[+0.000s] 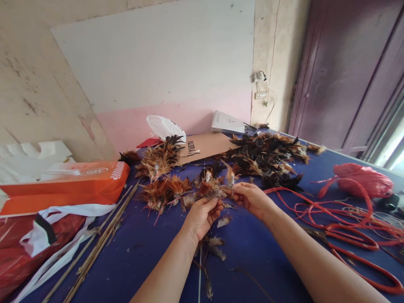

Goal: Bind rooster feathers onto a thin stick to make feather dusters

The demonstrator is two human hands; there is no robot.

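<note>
nearest, on the blue tabletop (151, 261), a few loose feathers (217, 246) scattered between the two forearms. just past them, the left hand (202, 216), grip closed around the feather strand (210, 188). close beside it, the right hand (252, 198), grip pinched narrow on the same strand's right end, with a pale feather standing up at the fingertips. strand stretched between both hands, running on leftward into rust-brown tufts (164, 191) lying on the tabletop. off to the left, thin sticks (104, 235) and an orange bag (63, 185); off to the right, loops of red twine (347, 210) and a red twine ball (362, 179). farther back, a dark feather pile (268, 158), a flat cardboard piece (205, 145) and, by the wall, a white plastic bag (162, 126).
</note>
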